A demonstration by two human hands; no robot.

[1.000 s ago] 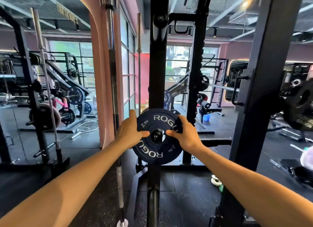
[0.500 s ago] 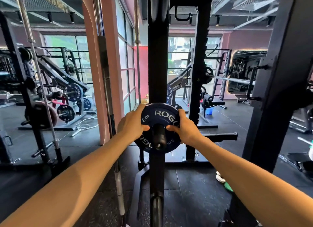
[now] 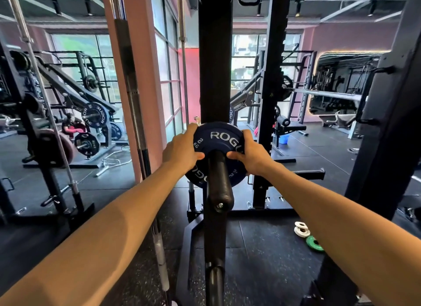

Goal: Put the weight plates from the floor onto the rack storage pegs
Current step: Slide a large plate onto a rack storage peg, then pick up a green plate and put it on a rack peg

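Plate (image 3: 217, 143) has now slid onto the peg (image 3: 219, 180), both hands (image 3: 182, 150) (image 3: 250, 154) still gripping its rim, so it is nearly stored.

Blue plate (image 3: 218, 138) on rack peg (image 3: 219, 180), between both gripping hands

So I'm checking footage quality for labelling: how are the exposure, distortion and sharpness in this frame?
Head view: windows blown out, wide-angle bends the edge uprights; both hands and the ROGUE 2 kg plate on the peg stay sharp, lettering legible.
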